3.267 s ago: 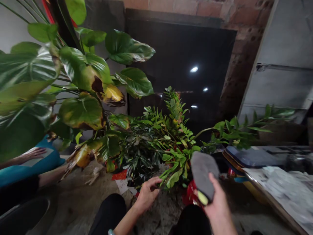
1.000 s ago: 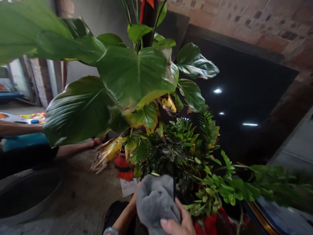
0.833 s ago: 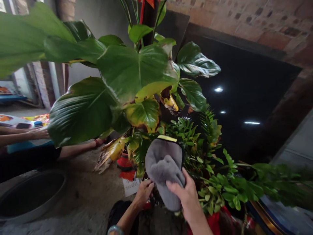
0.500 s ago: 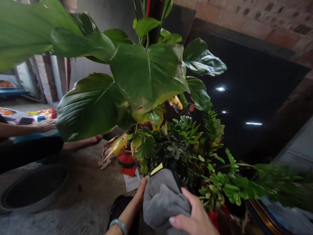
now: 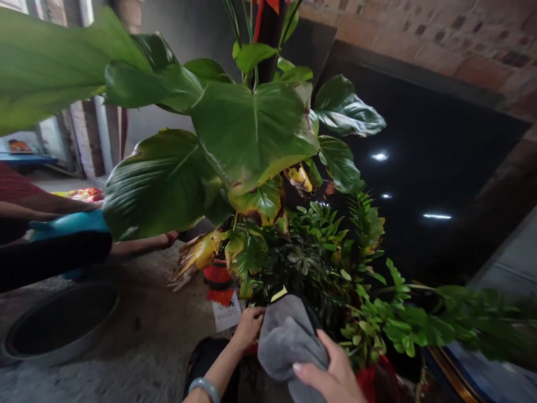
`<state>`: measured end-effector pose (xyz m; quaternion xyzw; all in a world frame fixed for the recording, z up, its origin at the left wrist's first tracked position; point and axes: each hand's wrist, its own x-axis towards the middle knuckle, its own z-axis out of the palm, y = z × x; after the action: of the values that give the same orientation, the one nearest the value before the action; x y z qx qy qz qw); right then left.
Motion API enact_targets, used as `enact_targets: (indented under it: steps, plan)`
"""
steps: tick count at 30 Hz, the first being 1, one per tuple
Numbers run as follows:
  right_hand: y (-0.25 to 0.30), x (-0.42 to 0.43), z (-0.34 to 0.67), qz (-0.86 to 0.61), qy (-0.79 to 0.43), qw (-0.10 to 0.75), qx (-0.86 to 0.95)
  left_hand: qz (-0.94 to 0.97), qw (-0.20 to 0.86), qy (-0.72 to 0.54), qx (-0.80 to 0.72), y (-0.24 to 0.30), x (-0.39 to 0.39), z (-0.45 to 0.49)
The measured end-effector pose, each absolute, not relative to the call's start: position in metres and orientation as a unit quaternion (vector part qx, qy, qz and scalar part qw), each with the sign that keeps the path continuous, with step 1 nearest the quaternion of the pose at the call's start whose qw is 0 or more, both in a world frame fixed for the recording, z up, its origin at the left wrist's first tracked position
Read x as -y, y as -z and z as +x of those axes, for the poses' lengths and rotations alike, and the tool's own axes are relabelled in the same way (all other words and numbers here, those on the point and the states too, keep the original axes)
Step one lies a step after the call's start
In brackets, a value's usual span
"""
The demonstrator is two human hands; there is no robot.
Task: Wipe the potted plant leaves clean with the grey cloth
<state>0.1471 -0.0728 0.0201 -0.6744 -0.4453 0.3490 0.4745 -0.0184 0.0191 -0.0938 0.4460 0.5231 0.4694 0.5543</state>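
Two hands work low among the leaves – the right hand [image 5: 329, 375] has its fingers closed around a gray cloth [image 5: 291, 344], which sits pressed against a dark-leaved plant [image 5: 302, 263]. The left hand [image 5: 247, 329], a bangle [image 5: 203, 387] on its wrist, is just beside the cloth, fingers bent toward the stems. Behind stand a big-leaved plant [image 5: 251, 134] and a red pot [image 5: 217, 274]; off left, a co-worker's arm [image 5: 46, 206] stretches above a metal basin [image 5: 61, 324].

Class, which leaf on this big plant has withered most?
The low leaf above the red pot: it is yellow, brown and ragged, while the broad leaves above it are mostly green.
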Motion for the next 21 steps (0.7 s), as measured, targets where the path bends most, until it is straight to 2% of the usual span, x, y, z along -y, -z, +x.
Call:
enact_targets:
  steps: [4, 6, 9, 12, 14, 17, 21]
  plan:
    - [-0.080, 0.056, 0.147, -0.662, -0.309, 0.498, 0.468, 0.426, 0.560, -0.465, -0.538, 0.093, -0.015, -0.012]
    - [-0.090, 0.038, 0.134, -0.650, -0.289, 0.525, 0.467, 0.420, 0.562, -0.464, -0.541, 0.092, -0.013, -0.010]
    - [-0.058, 0.030, 0.119, -0.667, -0.317, 0.510, 0.441, 0.419, 0.566, -0.473, -0.529, 0.093, -0.014, -0.011]
    - [-0.011, 0.056, 0.125, -0.684, -0.369, 0.481, 0.407, 0.425, 0.563, -0.490, -0.512, 0.094, -0.018, -0.014]
    - [-0.004, 0.079, 0.140, -0.686, -0.371, 0.487, 0.393, 0.428, 0.562, -0.494, -0.507, 0.095, -0.019, -0.016]
    - [-0.042, 0.089, 0.161, -0.677, -0.346, 0.527, 0.380, 0.427, 0.565, -0.484, -0.514, 0.095, -0.018, -0.016]
    - [-0.098, 0.048, 0.159, -0.608, -0.350, 0.618, 0.355, 0.421, 0.569, -0.472, -0.525, 0.092, -0.014, -0.011]
